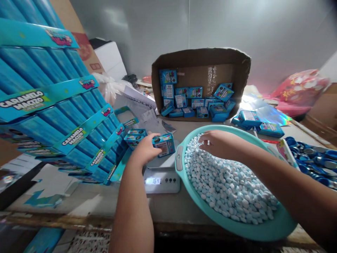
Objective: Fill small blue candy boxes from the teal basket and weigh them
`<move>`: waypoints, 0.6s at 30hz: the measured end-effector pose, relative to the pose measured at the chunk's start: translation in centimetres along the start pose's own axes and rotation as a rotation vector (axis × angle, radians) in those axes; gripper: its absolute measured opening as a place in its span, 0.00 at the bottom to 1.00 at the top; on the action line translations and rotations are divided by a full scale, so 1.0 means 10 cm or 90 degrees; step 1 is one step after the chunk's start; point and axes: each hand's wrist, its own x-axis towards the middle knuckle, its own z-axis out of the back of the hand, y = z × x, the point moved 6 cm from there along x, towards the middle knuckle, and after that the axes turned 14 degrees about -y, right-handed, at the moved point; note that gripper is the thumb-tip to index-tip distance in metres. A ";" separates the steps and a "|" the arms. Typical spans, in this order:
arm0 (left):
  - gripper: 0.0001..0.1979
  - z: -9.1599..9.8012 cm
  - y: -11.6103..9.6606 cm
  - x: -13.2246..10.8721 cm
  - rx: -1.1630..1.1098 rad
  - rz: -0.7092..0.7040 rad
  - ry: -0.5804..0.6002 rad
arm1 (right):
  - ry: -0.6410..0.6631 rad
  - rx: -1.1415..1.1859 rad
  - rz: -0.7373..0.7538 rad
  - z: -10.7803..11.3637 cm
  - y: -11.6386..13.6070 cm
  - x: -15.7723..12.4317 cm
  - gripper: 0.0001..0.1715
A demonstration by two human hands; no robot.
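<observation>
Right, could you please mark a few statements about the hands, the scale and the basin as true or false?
1. The left hand grips a small blue carton standing on the white digital scale. True.
2. The scale's display reads zero. False: it reads 164.
3. The right hand reaches into the round teal plastic basin, touching the pale oval candies. True.
4. The brown cardboard box at the back holds red bags. False: it holds more small blue cartons.
5. The basin sits on the scale. False: it sits beside the scale, to the right of it.
</observation>
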 end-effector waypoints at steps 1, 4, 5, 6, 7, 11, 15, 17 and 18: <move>0.28 0.02 -0.08 0.00 -0.010 -0.024 -0.050 | -0.007 0.014 0.010 0.01 0.01 0.00 0.14; 0.20 0.17 -0.47 -0.11 -0.020 -0.217 -0.274 | -0.023 0.036 0.008 0.02 0.01 -0.01 0.13; 0.19 0.17 -0.61 -0.18 0.011 -0.319 -0.306 | -0.027 0.036 0.003 0.02 0.00 -0.01 0.13; 0.18 0.13 -0.74 -0.26 0.055 -0.422 -0.310 | -0.030 0.035 0.001 0.02 0.00 -0.01 0.13; 0.19 0.07 -0.84 -0.34 0.100 -0.514 -0.298 | -0.032 0.032 0.000 0.02 -0.01 -0.01 0.13; 0.20 -0.05 -0.97 -0.54 0.177 -0.715 -0.348 | -0.037 0.022 -0.004 0.00 -0.02 0.00 0.15; 0.22 -0.07 -0.95 -0.56 0.173 -0.756 -0.385 | -0.041 0.031 -0.008 0.01 -0.03 -0.01 0.17; 0.21 -0.06 -0.91 -0.51 0.162 -0.719 -0.375 | -0.037 0.031 -0.007 0.01 -0.03 -0.01 0.16; 0.21 -0.06 -0.89 -0.47 0.162 -0.695 -0.363 | -0.036 0.030 -0.004 0.01 -0.03 -0.01 0.16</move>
